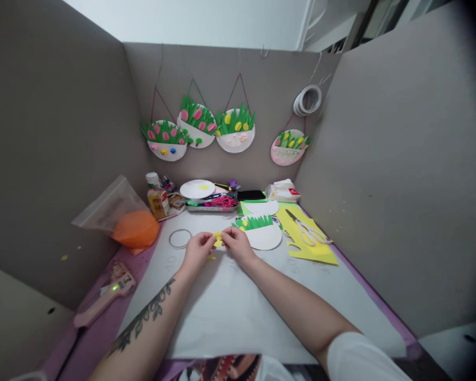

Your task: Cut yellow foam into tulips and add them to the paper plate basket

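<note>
Both hands meet over the white mat, pinching a small yellow paper piece (218, 241) between them. My left hand (198, 248) is closed on its left side, and my right hand (238, 244) is closed on its right side. Just below my left fingers lies another yellow scrap (211, 257). Beside my right hand is a white paper plate basket (265, 237) with green paper grass and yellow shapes along its top. A thin ring (180, 238) lies left of my left hand. What my fingertips cover of the yellow piece is hidden.
At right, scissors (308, 233) lie on cut yellow paper (313, 255). A pink glue gun (105, 301) with a lit green light rests at left, near an orange-filled bag (137, 228) and a glue bottle (157, 201). A supply tray (212, 208) stands behind; finished plate baskets (236, 142) hang above.
</note>
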Available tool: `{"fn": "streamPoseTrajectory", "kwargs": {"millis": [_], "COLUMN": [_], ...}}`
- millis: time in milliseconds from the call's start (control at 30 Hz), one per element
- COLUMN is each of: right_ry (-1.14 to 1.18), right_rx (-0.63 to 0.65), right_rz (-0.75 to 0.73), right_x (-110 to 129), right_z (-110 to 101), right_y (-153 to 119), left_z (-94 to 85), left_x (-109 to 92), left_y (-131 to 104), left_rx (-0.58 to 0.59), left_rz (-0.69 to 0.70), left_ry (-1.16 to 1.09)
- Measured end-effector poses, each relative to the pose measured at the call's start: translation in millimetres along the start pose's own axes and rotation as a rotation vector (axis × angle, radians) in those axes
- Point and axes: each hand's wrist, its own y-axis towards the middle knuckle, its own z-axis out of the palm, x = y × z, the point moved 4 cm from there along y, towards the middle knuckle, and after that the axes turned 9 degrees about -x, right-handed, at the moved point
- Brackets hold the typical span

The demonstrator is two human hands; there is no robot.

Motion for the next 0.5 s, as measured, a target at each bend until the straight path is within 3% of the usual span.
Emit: {"fn": "streamPoseTrajectory", "kwargs": {"millis": [233,500], "right_ry": [0.073,0.033], "right_rx": [0.058,0.032], "right_rz": [0.040,0.020], "right_x": [1.1,-1.7], "right_z": [3.6,0.7], "right_y": [-1.5,-0.1], "left_z": [-2.7,-1.7], "left_x": [-1.8,-6.9], "left_y": [1.7,-1.6], "left_rx": [-0.009,0.015], "left_rz": [0.008,0.029], "left_ry": [-0.032,-0.018]}}
